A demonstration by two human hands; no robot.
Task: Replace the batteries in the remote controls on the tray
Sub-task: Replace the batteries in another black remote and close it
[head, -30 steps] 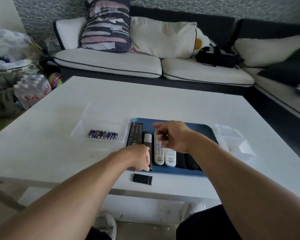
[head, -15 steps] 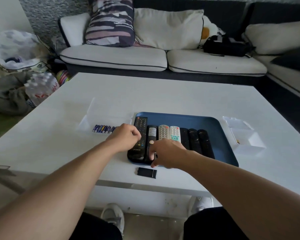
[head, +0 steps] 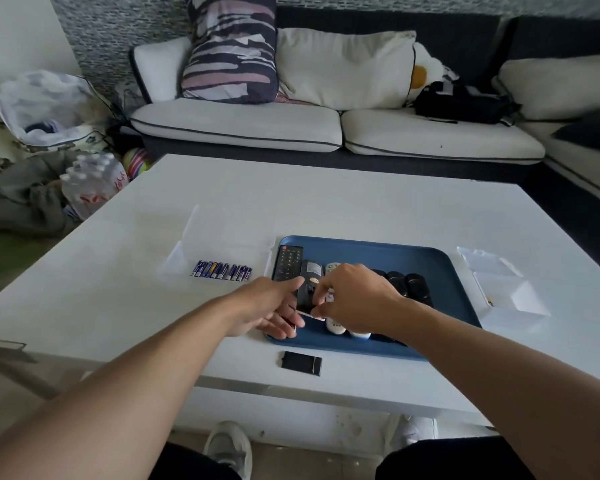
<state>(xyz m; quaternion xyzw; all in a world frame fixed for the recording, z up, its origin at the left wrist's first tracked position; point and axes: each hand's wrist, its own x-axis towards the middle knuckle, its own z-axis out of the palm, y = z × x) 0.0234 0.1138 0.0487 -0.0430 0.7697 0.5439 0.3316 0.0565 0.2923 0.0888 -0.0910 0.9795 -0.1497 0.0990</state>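
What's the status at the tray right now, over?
Both hands, left hand and right hand, on the black remote over the blue tray. Battery cover off, on table. Fresh batteries untouched. Nothing blocking.

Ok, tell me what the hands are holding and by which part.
Both hands grip the second remote from the left, lifted off the tray. The left hand supports its near end from beneath; the right hand pinches that end from above.
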